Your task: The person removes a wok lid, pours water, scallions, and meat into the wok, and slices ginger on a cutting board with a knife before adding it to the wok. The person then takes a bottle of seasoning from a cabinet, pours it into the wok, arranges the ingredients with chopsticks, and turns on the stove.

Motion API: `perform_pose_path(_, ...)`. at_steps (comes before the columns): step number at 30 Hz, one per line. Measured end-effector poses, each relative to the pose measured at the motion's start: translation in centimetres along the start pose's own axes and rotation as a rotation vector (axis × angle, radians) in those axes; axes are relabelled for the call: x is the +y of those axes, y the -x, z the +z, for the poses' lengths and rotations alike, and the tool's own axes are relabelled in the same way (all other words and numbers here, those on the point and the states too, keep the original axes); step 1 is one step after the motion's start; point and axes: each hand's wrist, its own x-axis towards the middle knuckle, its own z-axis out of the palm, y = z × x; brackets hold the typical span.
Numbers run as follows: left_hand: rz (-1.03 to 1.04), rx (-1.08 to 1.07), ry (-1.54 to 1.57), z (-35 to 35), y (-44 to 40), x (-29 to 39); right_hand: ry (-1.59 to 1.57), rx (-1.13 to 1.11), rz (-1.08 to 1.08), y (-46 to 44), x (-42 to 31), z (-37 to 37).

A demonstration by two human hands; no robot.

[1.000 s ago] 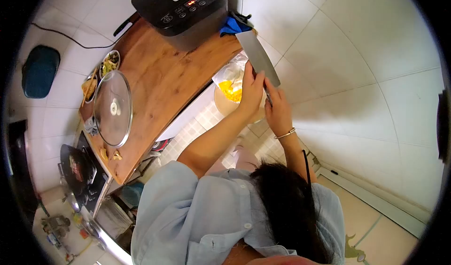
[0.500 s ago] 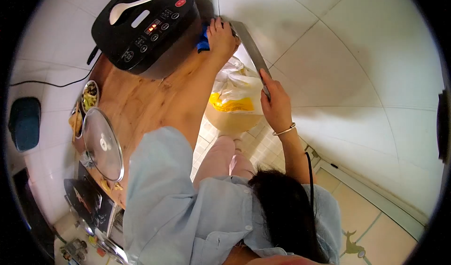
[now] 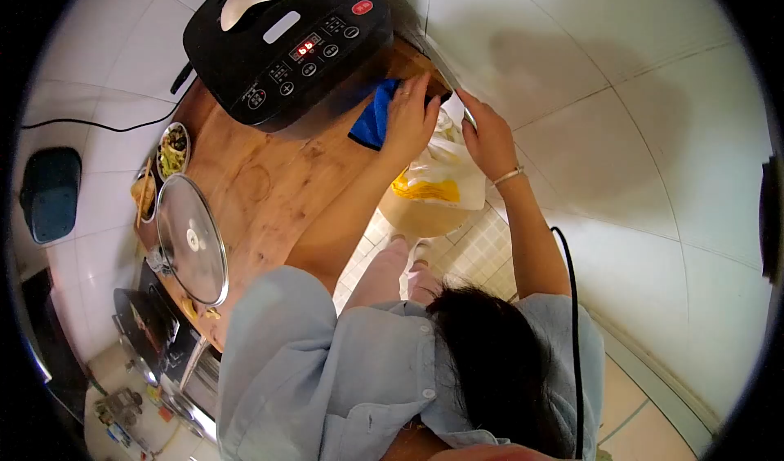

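My left hand [image 3: 411, 120] lies over a blue cloth [image 3: 374, 120] near the right edge of the wooden counter [image 3: 269, 191], its fingers closed on part of the cloth. The cleaver [image 3: 445, 73] is in my right hand [image 3: 490, 141], fingers wrapped round its handle. Its blade is seen nearly edge-on beside the tiled wall and points up and away. Below my hands is a white plastic bag [image 3: 445, 167] with a yellow print, over a round bin [image 3: 425, 216].
A black rice cooker [image 3: 286, 61] carries a white spoon [image 3: 265, 0]. Towards the left stand a glass lid [image 3: 192, 239], a bowl of food [image 3: 173, 151] and another with chopsticks [image 3: 144, 195]. A dark pan [image 3: 139, 318] is at the lower left.
My left hand has left the cleaver and gone to the blue cloth, which has shifted over the counter. The cleaver has moved up along the wall and turned edge-on in my right hand.
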Motion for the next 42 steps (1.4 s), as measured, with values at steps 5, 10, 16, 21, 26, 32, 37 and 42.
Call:
perform_pose_path(5,-0.642,0.045,1.23,2.8,-3.2,0.9,0.019,-0.061,-0.015,-5.3,1.2,1.7)
perform_pose_path(10,-0.681,0.204,1.491,2.7,-5.6,0.3,0.133,-0.159,0.009,-9.1,0.5,2.4)
perform_pose_path(16,-0.744,0.237,1.557,4.4,-8.0,-3.3,0.348,-0.146,0.046,-11.3,0.1,3.5)
perform_pose_path(21,-0.796,0.259,1.524,4.4,-9.0,-3.0,0.374,-0.043,-0.069,-10.6,1.1,4.3)
perform_pose_path(26,-0.94,0.273,1.538,3.4,-9.8,-1.0,0.385,0.085,-0.176,-8.9,3.3,5.9)
perform_pose_path(32,-0.933,0.288,1.535,6.1,-11.0,-4.3,0.396,0.089,-0.215,-8.2,3.8,6.6)
perform_pose_path(37,-0.852,0.298,1.508,6.9,-11.1,-5.1,0.259,0.184,-0.208,-8.1,3.1,6.2)
perform_pose_path(42,-0.764,0.194,1.591,2.8,-7.2,-1.4,-0.406,0.229,0.071,-11.2,0.3,5.1)
